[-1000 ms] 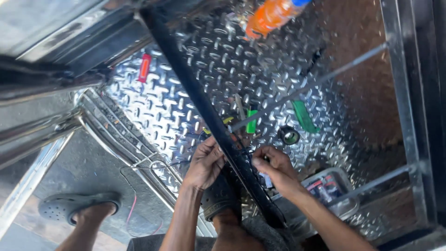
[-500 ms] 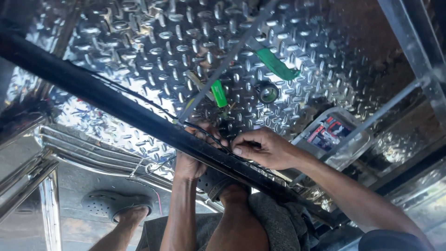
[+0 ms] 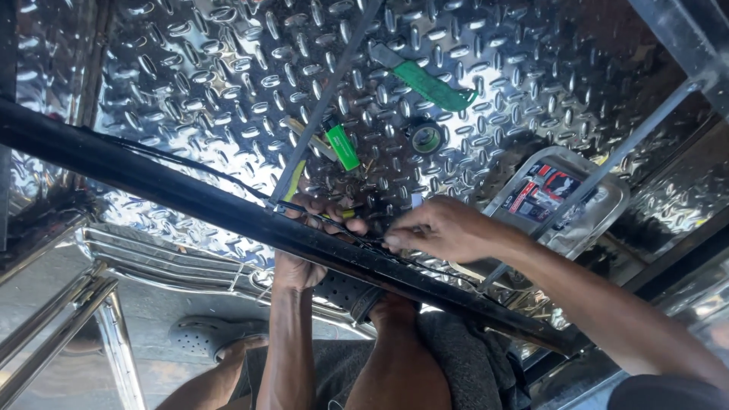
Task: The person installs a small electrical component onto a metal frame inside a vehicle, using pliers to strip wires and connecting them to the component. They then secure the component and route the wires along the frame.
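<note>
Together, left hand and right hand pinch a thin wire (against the black bar)

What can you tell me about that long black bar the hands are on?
The black bar is a long, straight beam that looks like painted metal, glossy and a bit dusty. It slants across the picture from upper left down to lower right, above the shiny bumpy floor plate. A thin dark wire runs along its top edge. The left hand grips it from beneath, and the right hand pinches at the wire on top.

Head camera looks steeply down, close above hands.
</note>
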